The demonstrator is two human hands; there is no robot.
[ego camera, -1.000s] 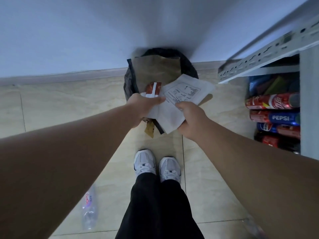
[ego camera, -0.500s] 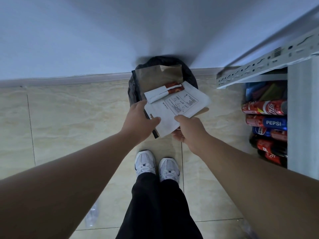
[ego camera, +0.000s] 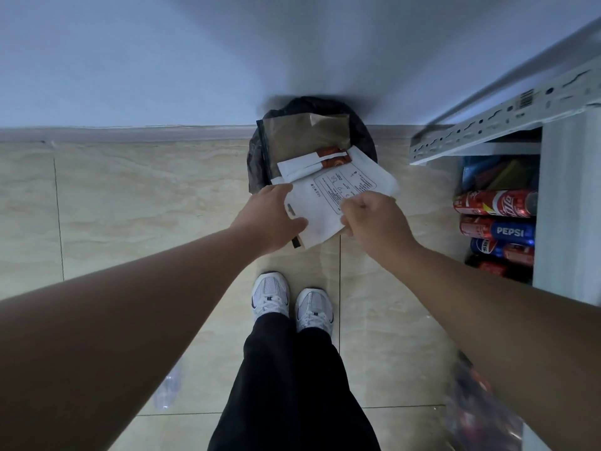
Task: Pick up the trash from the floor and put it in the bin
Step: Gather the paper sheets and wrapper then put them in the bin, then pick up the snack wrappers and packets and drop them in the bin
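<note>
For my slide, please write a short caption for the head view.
Both hands, left and right, hold white paper trash over the black bin.

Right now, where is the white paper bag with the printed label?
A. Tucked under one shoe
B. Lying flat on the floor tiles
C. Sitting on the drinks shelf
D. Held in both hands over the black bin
D: the left hand and the right hand both grip the white paper bag, which hangs above the black bin by the wall.
</note>
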